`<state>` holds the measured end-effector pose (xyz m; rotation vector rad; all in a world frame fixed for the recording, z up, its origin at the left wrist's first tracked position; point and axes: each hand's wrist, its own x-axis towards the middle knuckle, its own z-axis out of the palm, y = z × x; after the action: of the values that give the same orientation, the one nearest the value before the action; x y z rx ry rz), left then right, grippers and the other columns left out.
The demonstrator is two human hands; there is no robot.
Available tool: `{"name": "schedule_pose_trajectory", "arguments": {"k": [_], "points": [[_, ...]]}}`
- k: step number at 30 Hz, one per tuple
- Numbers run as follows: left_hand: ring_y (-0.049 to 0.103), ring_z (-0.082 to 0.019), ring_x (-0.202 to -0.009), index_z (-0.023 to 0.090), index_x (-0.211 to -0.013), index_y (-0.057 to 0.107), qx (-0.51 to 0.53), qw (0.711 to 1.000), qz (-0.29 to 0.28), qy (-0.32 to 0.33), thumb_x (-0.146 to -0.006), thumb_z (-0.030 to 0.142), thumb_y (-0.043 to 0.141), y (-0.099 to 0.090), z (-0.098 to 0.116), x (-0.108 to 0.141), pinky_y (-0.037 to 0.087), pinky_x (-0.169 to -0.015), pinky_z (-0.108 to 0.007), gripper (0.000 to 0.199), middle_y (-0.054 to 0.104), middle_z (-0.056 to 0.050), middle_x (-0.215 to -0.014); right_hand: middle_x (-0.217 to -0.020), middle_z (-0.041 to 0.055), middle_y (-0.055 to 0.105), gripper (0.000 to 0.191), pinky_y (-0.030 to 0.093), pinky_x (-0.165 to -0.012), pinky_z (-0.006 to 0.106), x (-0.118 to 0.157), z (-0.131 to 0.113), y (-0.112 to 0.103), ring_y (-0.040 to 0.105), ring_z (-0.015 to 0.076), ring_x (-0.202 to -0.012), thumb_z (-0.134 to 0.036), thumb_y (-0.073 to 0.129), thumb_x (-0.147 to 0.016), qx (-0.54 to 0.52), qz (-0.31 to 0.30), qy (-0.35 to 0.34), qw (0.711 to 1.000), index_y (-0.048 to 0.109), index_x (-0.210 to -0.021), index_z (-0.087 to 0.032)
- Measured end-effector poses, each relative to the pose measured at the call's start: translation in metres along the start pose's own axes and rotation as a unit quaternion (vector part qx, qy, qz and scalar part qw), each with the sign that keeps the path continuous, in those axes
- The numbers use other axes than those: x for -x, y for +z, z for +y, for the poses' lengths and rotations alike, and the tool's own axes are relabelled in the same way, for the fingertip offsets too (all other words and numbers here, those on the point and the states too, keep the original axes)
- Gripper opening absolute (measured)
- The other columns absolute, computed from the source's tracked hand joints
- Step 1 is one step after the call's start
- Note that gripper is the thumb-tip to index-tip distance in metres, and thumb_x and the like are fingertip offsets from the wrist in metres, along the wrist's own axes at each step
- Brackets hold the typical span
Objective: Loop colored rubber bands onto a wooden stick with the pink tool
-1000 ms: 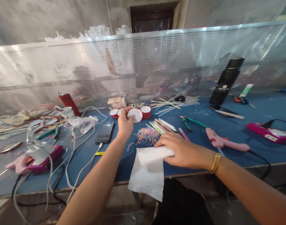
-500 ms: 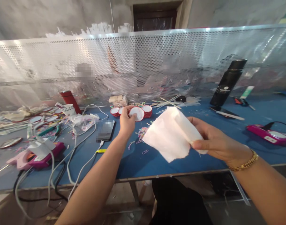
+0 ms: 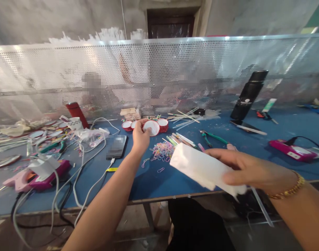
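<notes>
My left hand [image 3: 141, 137] is closed on a round white disc with a red rim [image 3: 152, 129], pinched between thumb and fingers. Beside it are more red-rimmed round pieces, among them a stack [image 3: 163, 125] on the right and others [image 3: 126, 126] on the left. Nearer me, my right hand [image 3: 235, 170] grips a folded white sheet [image 3: 198, 164], which looks like tissue or soft cloth. Its folded end hangs over the table, close to a pile of small colourful plastic clips [image 3: 162, 150]. The fingertips under the sheet are partly hidden.
Green-handled pliers [image 3: 214, 137] and several sticks [image 3: 184, 139] lie behind the sheet. A phone [image 3: 117, 146] on a cable is left of my left arm. Power strips [image 3: 48, 176] [image 3: 292, 150], a black flask [image 3: 248, 96] and a red bottle [image 3: 77, 114] stand farther out.
My right hand has moved right and towards me, and the sheet has gone from spread to a narrower fold, uncovering the pliers and sticks. My left hand stays on the disc.
</notes>
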<state>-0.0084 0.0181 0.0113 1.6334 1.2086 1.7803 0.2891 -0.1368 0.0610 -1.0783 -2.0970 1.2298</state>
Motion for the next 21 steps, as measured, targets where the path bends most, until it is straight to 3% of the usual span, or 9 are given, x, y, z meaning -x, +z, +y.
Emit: {"name": "schedule_pose_trajectory", "arguments": {"k": [2,4,7,9,11,14,17,19,21], "points": [[0.064,-0.019,-0.092,0.02,-0.11,0.06,-0.003,1.0,0.005,-0.005,-0.074,0.008,0.061,0.0,-0.001,0.0,0.053,-0.088,-0.038,0.038,0.068,-0.006,-0.105,-0.117,0.0092,0.07,0.054,0.056,-0.084,0.039,-0.011,0.005,0.007,0.066,0.03,-0.102,-0.043,0.064,-0.08,0.132,0.086,0.035,0.987,0.06,-0.129,-0.021],[0.064,-0.019,-0.09,0.019,-0.111,0.06,-0.004,1.0,0.009,-0.011,-0.074,0.008,0.061,0.0,-0.002,-0.001,0.053,-0.087,-0.037,0.039,0.068,-0.006,-0.104,-0.118,0.01,0.067,0.04,0.053,-0.091,0.045,-0.021,0.014,0.019,0.064,0.0315,-0.106,-0.03,0.06,-0.08,0.276,0.183,0.034,0.943,0.061,-0.119,-0.02],[0.063,-0.018,-0.087,0.018,-0.111,0.061,-0.004,1.0,0.008,-0.01,-0.074,0.008,0.062,0.0,-0.003,0.0,0.052,-0.087,-0.037,0.039,0.068,-0.007,-0.103,-0.107,0.0152,0.065,0.03,0.049,-0.099,0.051,-0.029,0.034,0.044,0.061,0.0333,-0.109,-0.009,0.051,-0.075,0.417,0.222,-0.03,0.881,0.062,-0.102,-0.016],[0.063,-0.018,-0.088,0.019,-0.111,0.061,-0.005,1.0,0.006,-0.004,-0.074,0.008,0.062,0.001,-0.002,0.0,0.052,-0.087,-0.037,0.039,0.068,-0.006,-0.103,-0.106,0.0174,0.064,0.032,0.047,-0.102,0.053,-0.027,0.048,0.061,0.059,0.0344,-0.113,-0.003,0.048,-0.074,0.459,0.218,-0.067,0.859,0.062,-0.101,-0.014],[0.063,-0.018,-0.089,0.019,-0.11,0.061,-0.004,1.0,0.004,0.001,-0.074,0.008,0.062,0.001,-0.002,0.001,0.052,-0.087,-0.036,0.038,0.068,-0.006,-0.103,-0.121,0.0185,0.062,0.042,0.045,-0.107,0.055,-0.02,0.059,0.074,0.053,0.0341,-0.126,-0.004,0.048,-0.076,0.454,0.202,-0.101,0.862,0.059,-0.116,-0.014],[0.064,-0.018,-0.089,0.019,-0.111,0.06,0.0,1.0,-0.002,-0.002,-0.074,0.01,0.062,0.001,-0.002,0.001,0.053,-0.086,-0.036,0.038,0.068,-0.006,-0.103,-0.142,0.0177,0.053,0.047,0.04,-0.111,0.06,-0.008,0.067,0.08,0.042,0.036,-0.139,-0.027,0.058,-0.086,0.437,0.153,-0.096,0.881,0.052,-0.132,-0.017],[0.064,-0.019,-0.09,0.019,-0.112,0.06,0.001,1.0,-0.005,-0.013,-0.073,0.011,0.062,0.001,-0.003,0.002,0.053,-0.086,-0.036,0.039,0.068,-0.006,-0.103,-0.15,0.0177,0.047,0.039,0.037,-0.114,0.061,-0.003,0.065,0.078,0.036,0.0349,-0.145,-0.041,0.055,-0.093,0.415,0.127,-0.071,0.898,0.056,-0.126,-0.019],[0.064,-0.018,-0.09,0.019,-0.112,0.06,0.001,1.0,-0.003,-0.011,-0.073,0.011,0.062,0.001,-0.004,0.001,0.053,-0.086,-0.036,0.04,0.067,-0.006,-0.103,-0.153,0.0184,0.043,0.031,0.034,-0.115,0.061,-0.006,0.061,0.075,0.033,0.0351,-0.146,-0.037,0.057,-0.092,0.399,0.13,-0.058,0.906,0.058,-0.116,-0.018],[0.064,-0.018,-0.09,0.019,-0.112,0.06,0.003,1.0,-0.004,-0.006,-0.073,0.011,0.062,0.001,-0.006,0.001,0.053,-0.085,-0.035,0.04,0.068,-0.006,-0.104,-0.149,0.018,0.047,0.029,0.039,-0.112,0.059,-0.01,0.055,0.074,0.041,0.0351,-0.141,-0.029,0.065,-0.084,0.373,0.127,-0.047,0.918,0.057,-0.109,-0.019]]}}
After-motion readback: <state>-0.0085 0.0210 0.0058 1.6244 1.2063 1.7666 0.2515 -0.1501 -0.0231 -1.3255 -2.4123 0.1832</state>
